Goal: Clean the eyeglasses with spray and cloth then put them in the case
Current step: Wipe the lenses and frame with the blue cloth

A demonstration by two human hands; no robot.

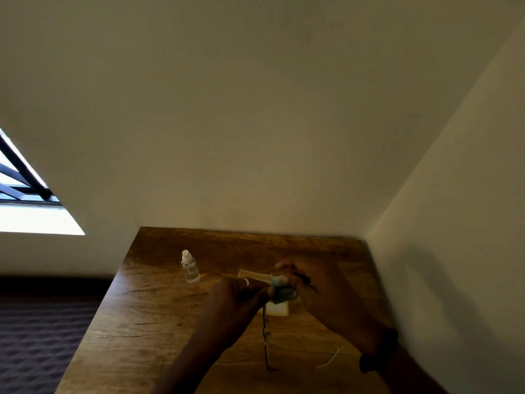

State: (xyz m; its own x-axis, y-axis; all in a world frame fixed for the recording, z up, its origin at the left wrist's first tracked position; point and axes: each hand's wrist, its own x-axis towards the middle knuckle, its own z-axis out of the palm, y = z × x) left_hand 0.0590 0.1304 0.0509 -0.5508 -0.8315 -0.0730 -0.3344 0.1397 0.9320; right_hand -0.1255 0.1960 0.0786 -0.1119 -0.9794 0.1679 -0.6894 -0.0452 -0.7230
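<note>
Above the wooden table (159,317), my left hand (235,302) grips the eyeglasses (265,336) by the frame; one thin dark temple hangs down toward me. My right hand (318,291) pinches a pale blue-green cloth (282,292) against the front of the glasses. The lenses are hidden by my fingers and the cloth. A cream glasses case (255,275) lies open on the table behind and under my hands. A small clear spray bottle (189,267) with a white cap stands upright to the left of my hands.
The table sits in a corner, with walls close behind and to the right. A window (22,194) is at the far left. A dark patterned surface (37,336) lies below the table's left edge. A thin pale cord (329,361) lies on the table near my right wrist.
</note>
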